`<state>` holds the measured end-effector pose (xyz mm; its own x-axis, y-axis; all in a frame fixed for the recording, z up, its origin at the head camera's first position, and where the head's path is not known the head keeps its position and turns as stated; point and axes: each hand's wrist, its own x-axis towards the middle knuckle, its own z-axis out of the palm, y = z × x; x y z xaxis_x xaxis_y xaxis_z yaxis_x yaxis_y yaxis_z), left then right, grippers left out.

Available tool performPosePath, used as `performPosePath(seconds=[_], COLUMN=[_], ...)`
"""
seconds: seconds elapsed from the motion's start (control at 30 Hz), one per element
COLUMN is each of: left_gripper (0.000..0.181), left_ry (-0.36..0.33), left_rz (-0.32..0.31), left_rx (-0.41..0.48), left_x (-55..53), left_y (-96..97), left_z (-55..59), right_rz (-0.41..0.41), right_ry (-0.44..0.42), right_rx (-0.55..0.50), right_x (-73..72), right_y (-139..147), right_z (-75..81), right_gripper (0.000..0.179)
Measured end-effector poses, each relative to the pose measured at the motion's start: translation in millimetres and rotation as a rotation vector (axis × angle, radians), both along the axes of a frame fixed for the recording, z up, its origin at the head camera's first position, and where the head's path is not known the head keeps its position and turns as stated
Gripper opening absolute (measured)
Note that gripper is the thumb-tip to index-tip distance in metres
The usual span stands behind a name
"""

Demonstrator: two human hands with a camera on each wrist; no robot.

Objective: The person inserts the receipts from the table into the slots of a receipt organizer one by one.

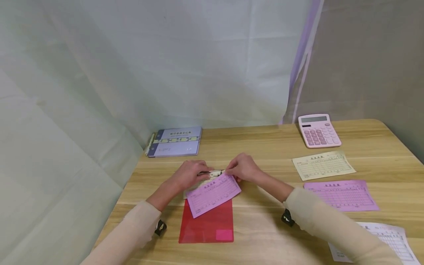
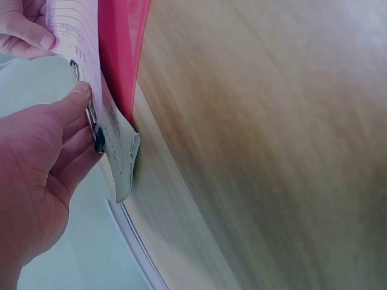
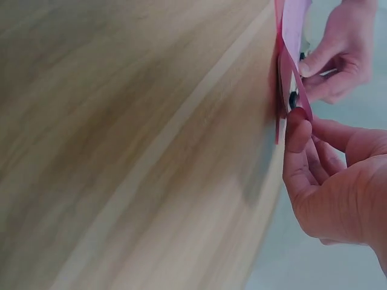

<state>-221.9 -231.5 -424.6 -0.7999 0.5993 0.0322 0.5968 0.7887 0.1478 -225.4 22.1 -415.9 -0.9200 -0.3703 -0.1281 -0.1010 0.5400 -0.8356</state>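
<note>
A white paper [image 1: 396,238] is lying close by on the wooden table [image 1: 265,228], partly hiding behind the right sleeve [image 1: 334,222]. A red board [image 1: 206,230] is lying in the middle. A purple paper [image 1: 213,197] is sitting crooked over its top part, and a cream paper is peeking out from under it. Off to the right, another purple paper [image 1: 342,197] is lying by itself. The left hand [image 1: 188,176] is gripping the metal clip [image 2: 92,115] at the board's top. The right hand [image 1: 243,167] is pinching the first purple paper near its top right corner. Past that, a yellow paper [image 1: 322,165] is resting on the right. Farther away, a blue notebook [image 1: 175,148] and a pink calculator [image 1: 322,137] are lying.
</note>
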Motion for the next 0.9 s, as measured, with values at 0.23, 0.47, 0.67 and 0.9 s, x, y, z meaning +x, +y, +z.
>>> performPosePath(seconds=[0.23, 0.47, 0.67, 0.9], left_gripper=[0.035, 0.034, 0.03, 0.028], left_ry=[-0.007, 0.026, 0.072, 0.147], left_rz=[0.031, 0.006, -0.012, -0.054], left_rx=[-0.066, -0.093, -0.111, -0.124], left_x=[1.8, 4.7, 5.5, 8.0], left_y=[4.8, 9.6, 9.8, 10.3], left_z=[3.5, 7.4, 1.7, -2.5], right_rz=[-0.023, -0.009, 0.001, -0.003], right_ry=[-0.01, 0.007, 0.058, 0.092], right_rx=[0.011, 0.015, 0.041, 0.075], right_x=[1.1, 2.5, 2.8, 1.4], right_y=[-7.1, -8.0, -10.8, -10.8], right_z=[-8.8, -11.2, -12.5, -11.6], right_gripper=[0.007, 0.009, 0.008, 0.007])
